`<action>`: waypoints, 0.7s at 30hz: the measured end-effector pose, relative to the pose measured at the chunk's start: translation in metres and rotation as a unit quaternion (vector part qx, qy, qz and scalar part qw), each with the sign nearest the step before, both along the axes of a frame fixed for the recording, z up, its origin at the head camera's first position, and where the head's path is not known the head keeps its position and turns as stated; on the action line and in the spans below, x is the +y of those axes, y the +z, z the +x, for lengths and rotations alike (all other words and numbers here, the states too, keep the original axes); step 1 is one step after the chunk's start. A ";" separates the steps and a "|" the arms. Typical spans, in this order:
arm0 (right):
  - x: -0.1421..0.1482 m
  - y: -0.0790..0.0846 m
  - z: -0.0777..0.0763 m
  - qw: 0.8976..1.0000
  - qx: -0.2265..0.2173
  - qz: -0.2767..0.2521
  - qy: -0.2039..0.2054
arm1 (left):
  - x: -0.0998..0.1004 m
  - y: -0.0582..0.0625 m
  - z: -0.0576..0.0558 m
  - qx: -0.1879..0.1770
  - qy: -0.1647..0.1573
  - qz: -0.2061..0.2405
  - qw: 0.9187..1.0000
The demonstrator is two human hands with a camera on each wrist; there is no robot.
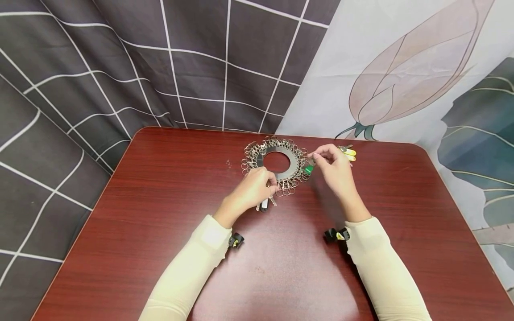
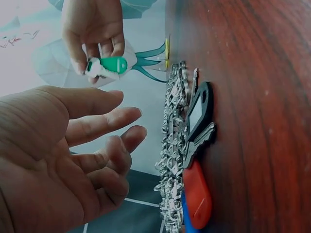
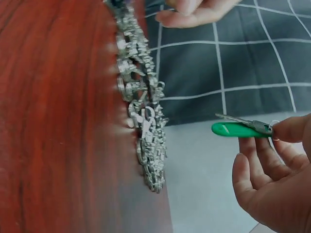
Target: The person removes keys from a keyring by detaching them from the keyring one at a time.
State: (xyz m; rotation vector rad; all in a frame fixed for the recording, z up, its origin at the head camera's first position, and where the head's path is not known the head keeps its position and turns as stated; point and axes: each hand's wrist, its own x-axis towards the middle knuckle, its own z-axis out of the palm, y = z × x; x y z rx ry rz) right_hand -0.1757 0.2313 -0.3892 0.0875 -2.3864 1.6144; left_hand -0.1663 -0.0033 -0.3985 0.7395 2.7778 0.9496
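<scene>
pale sleeves (image 1: 192, 267) extend: left hand (image 1: 254, 185) empty, right hand (image 1: 337, 171) pinching green-tagged key (image 3: 252, 124); handling it seems the step, next probably needing steadiness.

In the head view, the left fingers (image 1: 271, 178) cover the lower left of the metal ring (image 1: 294, 165), and the red tag (image 2: 198, 196) is out of sight; the left wrist view cuts off the blue tag (image 2: 186, 219) below. The label (image 2: 196, 117) on the black tag (image 2: 207, 103) is too small to read. The bench (image 1: 168, 178) runs out of the head view's bottom.
</scene>
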 end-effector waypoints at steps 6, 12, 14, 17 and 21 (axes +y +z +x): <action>0.013 0.006 -0.002 0.999 -0.004 -0.033 -0.026 | -0.005 0.002 -0.002 0.020 0.001 -0.002 1.000; 0.031 0.007 -0.005 0.995 0.023 0.088 -0.051 | -0.013 0.006 -0.003 0.024 -0.012 -0.016 1.000; 0.039 0.006 -0.007 0.989 0.037 0.131 -0.050 | -0.015 0.006 -0.004 0.030 -0.020 -0.020 0.999; 0.052 0.002 -0.011 0.978 0.059 0.194 -0.041 | -0.019 0.005 -0.003 0.042 -0.029 -0.029 0.998; 0.068 -0.001 -0.019 0.959 0.092 0.267 -0.024 | -0.026 0.006 -0.001 0.054 -0.044 -0.033 0.997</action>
